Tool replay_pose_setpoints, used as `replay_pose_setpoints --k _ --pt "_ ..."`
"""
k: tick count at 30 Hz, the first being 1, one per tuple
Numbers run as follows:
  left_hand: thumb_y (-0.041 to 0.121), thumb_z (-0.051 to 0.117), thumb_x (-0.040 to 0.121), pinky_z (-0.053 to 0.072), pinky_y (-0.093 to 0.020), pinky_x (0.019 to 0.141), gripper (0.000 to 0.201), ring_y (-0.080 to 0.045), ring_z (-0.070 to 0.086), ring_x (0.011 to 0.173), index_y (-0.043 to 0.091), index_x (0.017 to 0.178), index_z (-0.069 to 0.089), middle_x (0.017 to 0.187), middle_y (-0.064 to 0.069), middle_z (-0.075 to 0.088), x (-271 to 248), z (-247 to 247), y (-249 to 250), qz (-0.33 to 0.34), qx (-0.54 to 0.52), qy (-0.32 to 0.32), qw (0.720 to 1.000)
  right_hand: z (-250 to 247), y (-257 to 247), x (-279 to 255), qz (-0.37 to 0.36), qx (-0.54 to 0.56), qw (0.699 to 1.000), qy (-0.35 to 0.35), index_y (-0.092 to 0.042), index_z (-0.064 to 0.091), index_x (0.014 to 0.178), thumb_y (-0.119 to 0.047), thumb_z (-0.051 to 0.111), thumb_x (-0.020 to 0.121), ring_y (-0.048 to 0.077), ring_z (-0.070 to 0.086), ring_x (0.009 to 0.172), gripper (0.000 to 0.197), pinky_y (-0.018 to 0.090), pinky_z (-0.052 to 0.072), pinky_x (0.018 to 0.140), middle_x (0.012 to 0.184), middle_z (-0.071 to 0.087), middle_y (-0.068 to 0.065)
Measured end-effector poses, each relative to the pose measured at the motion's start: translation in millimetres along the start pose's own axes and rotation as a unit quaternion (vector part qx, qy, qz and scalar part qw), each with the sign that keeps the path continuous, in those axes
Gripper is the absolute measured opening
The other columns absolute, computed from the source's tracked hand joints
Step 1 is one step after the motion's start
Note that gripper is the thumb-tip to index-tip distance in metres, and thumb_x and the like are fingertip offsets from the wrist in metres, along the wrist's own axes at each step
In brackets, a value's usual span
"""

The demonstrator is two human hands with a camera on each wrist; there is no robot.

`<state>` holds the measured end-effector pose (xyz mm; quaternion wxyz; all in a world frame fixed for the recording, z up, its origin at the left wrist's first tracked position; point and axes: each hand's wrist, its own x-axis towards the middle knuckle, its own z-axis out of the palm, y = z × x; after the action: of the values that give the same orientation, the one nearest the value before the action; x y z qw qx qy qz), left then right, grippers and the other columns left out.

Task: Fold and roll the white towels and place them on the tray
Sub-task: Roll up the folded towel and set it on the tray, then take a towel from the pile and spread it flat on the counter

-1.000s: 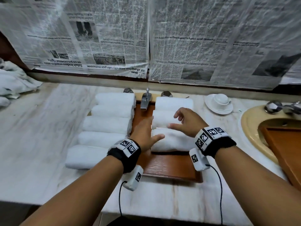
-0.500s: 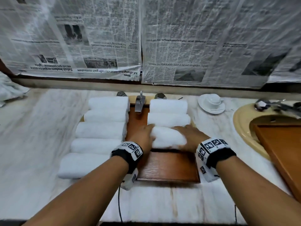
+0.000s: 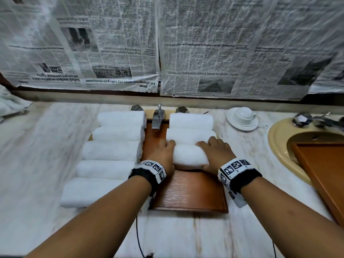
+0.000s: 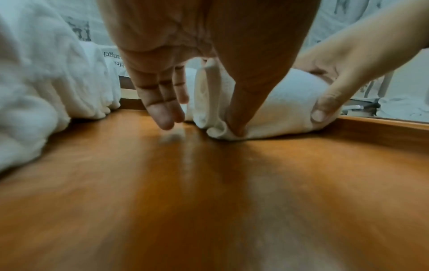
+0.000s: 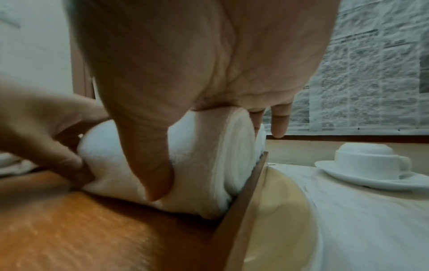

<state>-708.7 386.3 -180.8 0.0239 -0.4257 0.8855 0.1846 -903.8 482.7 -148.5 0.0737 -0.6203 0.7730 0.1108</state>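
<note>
Left hand and right hand around rolled towel ends, thumbs nearside.

Soft, even indoor light, rather dim, with no hard shadows in the head view. Only a thin dark shadow under the front rolled towel on the wooden tray. Strong motion blur on the newspaper sheets at upper left; sharper print near the centre. Lines bent at the edges by the wide lens. Whites slightly overexposed, with little texture in the towel rows.

In the left wrist view, a pale streak of glare along the tray floor, a blurred foreground, and a broad shadow under the left hand. In the right wrist view, grainy, greenish tones; right hand very close and soft; cup and saucer also soft.
</note>
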Motion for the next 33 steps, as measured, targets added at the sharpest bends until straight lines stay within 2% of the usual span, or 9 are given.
replay_pose_setpoints --k 3,8,12,16,20,23,28,29,33 --pt "0.02 0.068 0.064 0.055 -0.052 0.077 0.065 -0.04 0.058 0.093 0.024 0.118 0.033 0.115 -0.011 0.045 12.7 -9.0 0.6 0.015 0.066 -0.018 0.998 -1.6 -5.7 1.7 0.011 -0.039 0.999 -0.02 -0.036 0.029 0.143 -0.045 0.081 0.063 0.027 0.044 0.117 0.096 0.041 0.038 0.097 0.129 0.039 0.003" --pt "0.012 0.063 0.079 0.055 -0.049 0.077 0.051 -0.039 0.062 0.09 0.017 0.12 0.033 0.112 -0.014 0.052 15.3 -42.7 -1.8 0.001 0.048 -0.043 0.998 -44.7 -35.0 15.1 0.05 -0.049 0.995 -0.072 -0.03 0.04 0.134 -0.059 0.085 0.052 0.03 0.041 0.121 0.098 0.048 0.033 0.103 0.13 0.04 0.005" --pt "0.013 0.07 0.083 0.053 -0.036 0.084 0.028 -0.025 0.063 0.095 0.011 0.11 0.061 0.105 -0.006 0.066 14.1 -135.2 -49.8 0.049 0.011 -0.047 0.998 -114.1 -108.4 51.9 0.006 0.017 0.998 -0.059 -0.028 0.044 0.137 -0.069 0.075 0.065 0.031 0.046 0.124 0.089 0.046 0.035 0.104 0.133 0.045 0.006" --pt "0.023 0.073 0.085 0.046 -0.023 0.068 0.02 -0.012 0.062 0.073 0.02 0.103 0.065 0.098 0.003 0.069 -11.5 -205.3 -195.3 -0.038 -0.105 -0.002 0.994 -155.4 -221.4 108.5 -0.065 0.085 0.993 -0.049 -0.03 0.05 0.13 -0.066 0.066 0.078 0.025 0.055 0.115 0.065 0.045 0.043 0.102 0.129 0.053 0.001" --pt "0.033 0.075 0.084 0.049 -0.027 0.082 0.03 -0.019 0.063 0.098 0.02 0.109 0.063 0.112 -0.003 0.068 -51.0 -224.8 -403.7 -0.16 -0.08 0.027 0.983 -178.7 -361.0 164.0 -0.126 0.103 0.986 -0.034 -0.031 0.051 0.129 -0.062 0.062 0.085 0.021 0.057 0.111 0.055 0.039 0.047 0.097 0.121 0.058 -0.003" --pt "0.047 0.071 0.083 0.042 -0.037 0.103 0.06 -0.028 0.049 0.125 0.023 0.133 0.048 0.141 -0.009 0.046 -90.4 -212.4 -546.2 -0.266 0.021 0.027 0.963 -166.3 -477.5 200.6 -0.145 0.15 0.977 -0.054 -0.03 0.05 0.129 -0.058 0.061 0.088 0.021 0.057 0.111 0.051 0.036 0.046 0.096 0.119 0.061 -0.002" --pt "0.058 0.061 0.085 0.031 -0.046 0.108 0.091 -0.034 0.023 0.141 0.028 0.153 0.009 0.162 -0.009 0.002 -161.4 -189.8 -697.3 -0.36 0.091 0.014 0.928 -98.9 -633.0 214.5 -0.149 0.172 0.96 -0.16 -0.029 0.044 0.139 -0.052 0.062 0.09 0.023 0.048 0.127 0.057 0.035 0.04 0.106 0.141 0.041 0.002" --pt "0.057 0.058 0.087 0.033 -0.046 0.108 0.088 -0.034 0.024 0.141 0.028 0.154 0.008 0.162 -0.008 0.003 -168.9 -187.7 -721.6 -0.366 0.081 0.012 0.927 -85.9 -652.7 212.1 -0.145 0.174 0.958 -0.176 -0.029 0.043 0.141 -0.051 0.063 0.089 0.023 0.045 0.13 0.06 0.035 0.039 0.108 0.144 0.037 0.001" --pt "0.031 0.04 0.099 0.04 -0.04 0.105 0.045 -0.028 0.044 0.129 0.022 0.144 0.038 0.145 -0.008 0.039 -188.7 -180.8 -773.2 -0.317 0.052 -0.01 0.947 -60.5 -698.1 207.4 -0.124 0.163 0.968 -0.145 -0.035 0.039 0.141 -0.05 0.064 0.079 0.023 0.039 0.133 0.069 0.037 0.04 0.107 0.143 0.031 -0.002"
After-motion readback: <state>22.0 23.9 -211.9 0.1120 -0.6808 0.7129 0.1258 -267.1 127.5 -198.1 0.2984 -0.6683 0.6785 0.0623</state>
